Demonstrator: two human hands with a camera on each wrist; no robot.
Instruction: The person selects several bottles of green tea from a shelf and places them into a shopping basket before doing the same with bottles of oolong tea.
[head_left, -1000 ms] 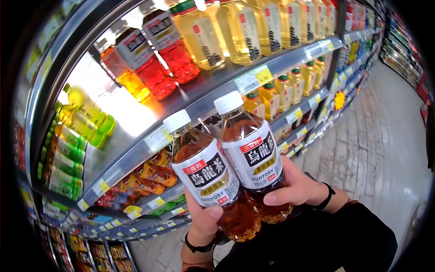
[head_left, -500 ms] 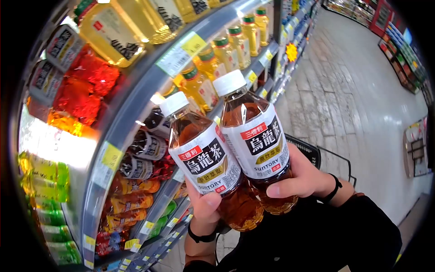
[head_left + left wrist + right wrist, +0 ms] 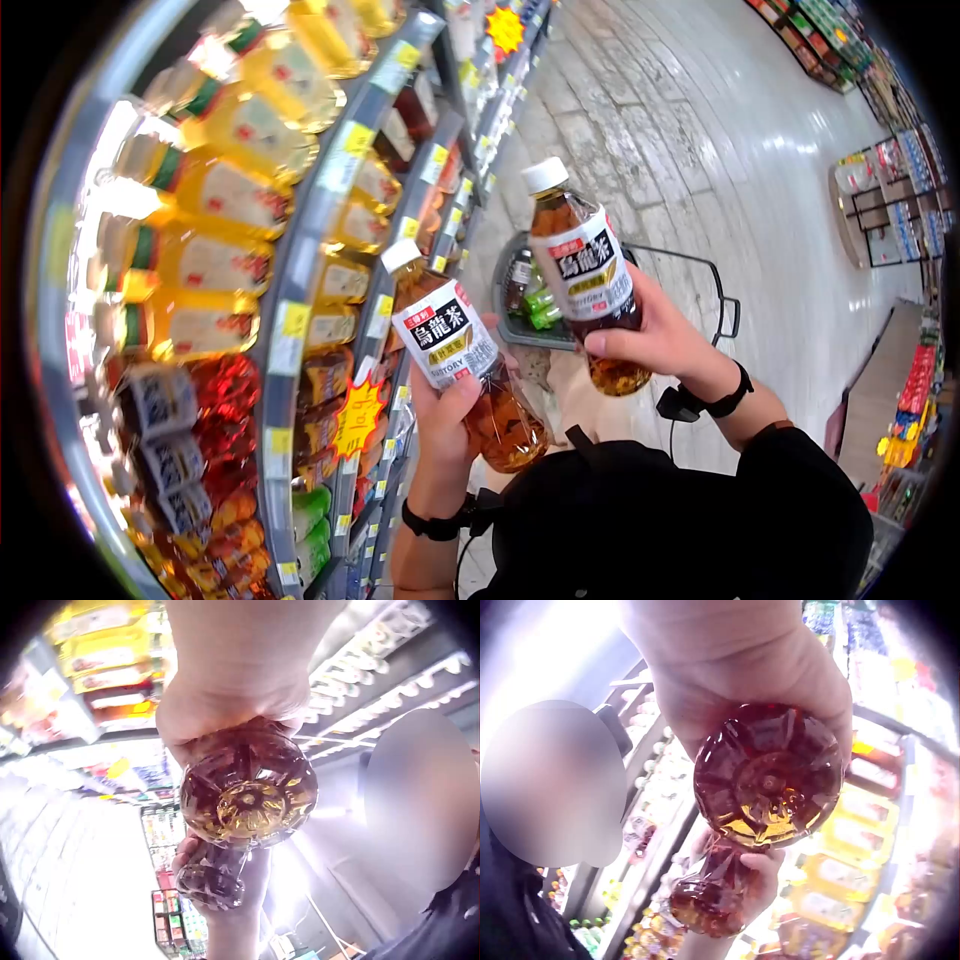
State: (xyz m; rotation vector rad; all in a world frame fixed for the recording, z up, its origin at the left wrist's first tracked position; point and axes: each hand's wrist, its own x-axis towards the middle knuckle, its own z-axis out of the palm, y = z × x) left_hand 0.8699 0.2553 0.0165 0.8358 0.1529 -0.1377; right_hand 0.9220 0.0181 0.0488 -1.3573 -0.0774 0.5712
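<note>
Two dark tea bottles with white caps and white labels are held up in the head view. The left hand grips the left bottle, its thumb across the lower label. Around the right bottle the right hand is curled, thumb on the front. A gap separates the two bottles. In the left wrist view, the ridged base of the left bottle fills the middle under the palm. The right wrist view shows the base of the right bottle close up, with the left bottle beyond it.
A basket with a dark bottle and green packages is beyond the right bottle, over the pale floor. Drink shelves line the left side. A wire rack and more goods stand at the far right.
The bottles, side by side before, are now apart, the right one moved up and to the right. The view has turned toward the aisle, and the basket has come into sight.
</note>
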